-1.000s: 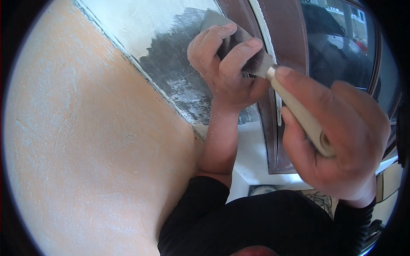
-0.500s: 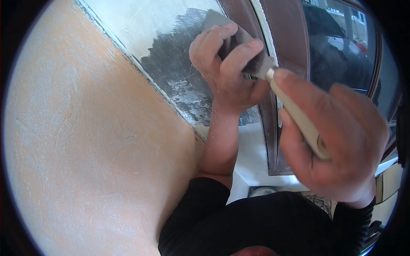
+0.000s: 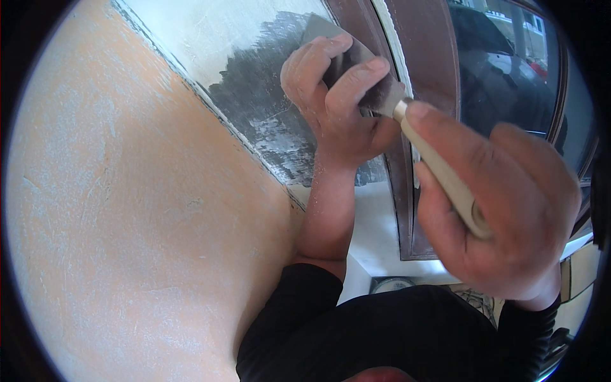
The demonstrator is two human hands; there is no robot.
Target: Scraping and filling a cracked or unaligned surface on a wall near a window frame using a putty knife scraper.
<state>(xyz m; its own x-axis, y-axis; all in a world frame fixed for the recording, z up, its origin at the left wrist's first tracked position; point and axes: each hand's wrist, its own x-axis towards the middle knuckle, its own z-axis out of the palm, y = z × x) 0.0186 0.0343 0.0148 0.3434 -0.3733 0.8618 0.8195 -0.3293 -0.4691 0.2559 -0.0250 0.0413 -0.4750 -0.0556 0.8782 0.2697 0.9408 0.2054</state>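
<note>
A putty knife (image 3: 440, 164) with a pale handle and a wide metal blade slants across the upper middle of the view. My right hand (image 3: 515, 204) is wrapped round its handle, with the index finger stretched along it toward the metal collar. Farther up, my left hand (image 3: 340, 105) is closed on the blade, its fingers bent over the metal. The blade's far corner sticks out past these fingers, over a dark grey patch (image 3: 251, 86) on a white wall strip. Part of the blade's edge is hidden by my left hand, so I cannot tell how it touches the wall.
At left, a peach-coloured wall (image 3: 140, 210) with whitish smears meets the white strip at a rough corner. Along the right runs a brown frame (image 3: 426, 44) beside a glass pane (image 3: 503, 83) showing a dark car. A round container (image 3: 391, 285) is partly visible low down.
Both hands and the putty knife keep nearly the same place, with only a very slight shift to the left.
</note>
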